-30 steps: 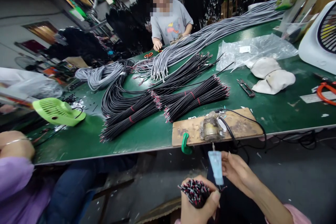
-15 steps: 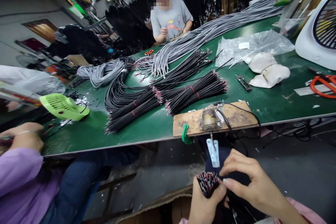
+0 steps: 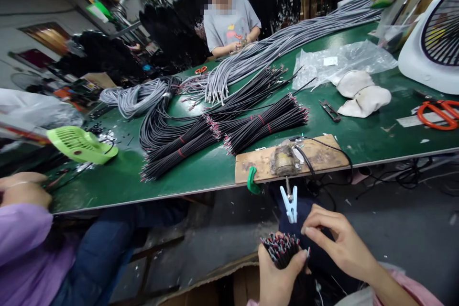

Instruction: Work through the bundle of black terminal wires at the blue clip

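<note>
At the near left, a co-worker's hand (image 3: 22, 190) in a purple sleeve (image 3: 21, 244) rests at the edge of the green worktop (image 3: 201, 177). A light green fan (image 3: 81, 143) lies just beyond it on the worktop. Farther right, a coil of grey cable (image 3: 136, 98) lies at the far side, with tied bundles of black wire (image 3: 182, 146) spread across the centre. A second person in a grey shirt (image 3: 231, 24) works at the far edge. A wooden board (image 3: 322, 155) sits at the near edge, held by a green clamp (image 3: 252, 180) and carrying a metal pot (image 3: 285, 160). A pale blue clothes peg (image 3: 291, 203) hangs from the pin below the pot. Directly below the peg, off the worktop, the left hand (image 3: 278, 277) is closed in a fist around the wire bundle (image 3: 281, 248), stripped ends upward. The right hand (image 3: 340, 244) is just beside the bundle's right edge, thumb and forefinger drawn toward each other; whether a strand lies between them cannot be determined. On the right of the worktop are a clear plastic bag (image 3: 344, 60), two white pads (image 3: 362, 93), snips (image 3: 330, 110), orange scissors (image 3: 435, 114) and a white fan (image 3: 423, 62).
</note>
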{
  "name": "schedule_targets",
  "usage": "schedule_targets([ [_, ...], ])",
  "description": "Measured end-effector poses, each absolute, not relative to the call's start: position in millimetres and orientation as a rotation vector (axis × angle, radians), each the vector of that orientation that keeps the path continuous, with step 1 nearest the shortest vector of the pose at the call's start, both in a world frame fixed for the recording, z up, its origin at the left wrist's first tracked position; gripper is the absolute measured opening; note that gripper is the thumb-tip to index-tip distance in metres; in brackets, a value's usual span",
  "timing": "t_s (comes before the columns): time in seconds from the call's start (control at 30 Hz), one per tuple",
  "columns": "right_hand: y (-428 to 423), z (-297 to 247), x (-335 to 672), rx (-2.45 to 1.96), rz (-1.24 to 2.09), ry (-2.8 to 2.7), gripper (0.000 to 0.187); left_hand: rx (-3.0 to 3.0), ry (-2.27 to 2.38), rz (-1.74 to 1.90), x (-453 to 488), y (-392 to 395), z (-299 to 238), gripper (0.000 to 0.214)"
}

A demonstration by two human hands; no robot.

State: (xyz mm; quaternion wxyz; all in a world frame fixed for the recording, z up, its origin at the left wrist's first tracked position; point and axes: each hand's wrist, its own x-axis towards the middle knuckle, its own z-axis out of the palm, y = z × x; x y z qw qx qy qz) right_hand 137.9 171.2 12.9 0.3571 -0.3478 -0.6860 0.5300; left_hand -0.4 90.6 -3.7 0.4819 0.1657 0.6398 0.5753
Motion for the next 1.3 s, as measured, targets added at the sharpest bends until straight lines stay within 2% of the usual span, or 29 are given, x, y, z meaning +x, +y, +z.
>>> schedule_targets([
  [0.13, 169, 18, 137, -0.887, 1.358, -1.807, 0.017, 0.492, 1.596, 1.406, 5, 92, -8, 0.038],
  [0.4, 161, 11, 138, -0.970, 1.391, -1.743, 0.026, 0.330, 1.623, 1.501, 10, 82, -17, 0.044],
  [0.63, 159, 4, 143, -0.809, 1.550, -1.692, 0.023, 0.449, 1.368, 1.537, 8, 77, -9, 0.041],
  [0.83, 159, 7, 141, -0.720, 1.563, -1.741, 0.021, 0.424, 1.419, 1.504, 6, 70, -15, 0.047],
  [1.0, 153, 13, 138, -0.771, 1.534, -1.776, 0.024, 0.439, 1.395, 1.456, 0, 70, -22, 0.040],
  [1.2, 161, -2, 130, -0.584, 2.105, -1.331, 0.039, 0.887, 1.370, 1.445, -13, 91, -5, 0.008],
  [1.3, 177, -5, 121, -0.567, 2.143, -1.112, 0.038, 1.211, 1.443, 1.406, -23, 102, 10, 0.016],
])
